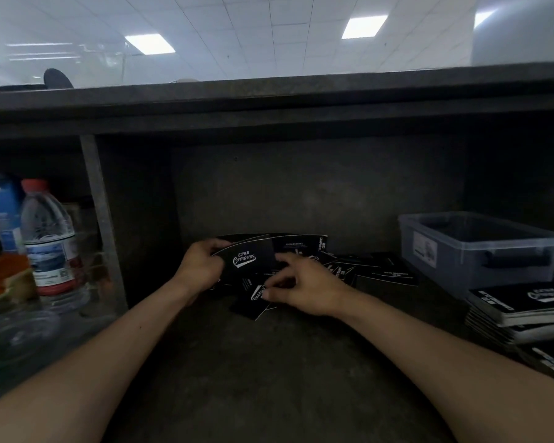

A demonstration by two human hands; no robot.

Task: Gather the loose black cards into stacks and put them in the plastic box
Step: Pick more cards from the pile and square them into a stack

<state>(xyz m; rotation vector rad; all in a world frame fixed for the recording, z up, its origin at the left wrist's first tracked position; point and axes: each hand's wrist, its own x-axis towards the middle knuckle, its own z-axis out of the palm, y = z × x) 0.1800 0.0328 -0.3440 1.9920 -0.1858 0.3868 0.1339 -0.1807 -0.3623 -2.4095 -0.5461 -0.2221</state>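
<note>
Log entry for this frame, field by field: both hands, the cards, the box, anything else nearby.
left hand: grips held cards, logo side facing the camera
right hand: appears to pinch a loose card just below them
scattered cards: spread on the dark shelf, between the hands and the box
plastic box: far right, no lid on, contents unclear
stacked cards: piled in front of the box
other: water bottle, left

A dark, worn counter (269, 378) sits in a recess with a dim back panel (301, 187). A thick dark ledge (269, 94) runs overhead, and a grey upright divider (100, 219) stands at the left. Above the ledge, a white tiled ceiling (269, 33) carries two bright rectangular light panels (150, 44).
</note>
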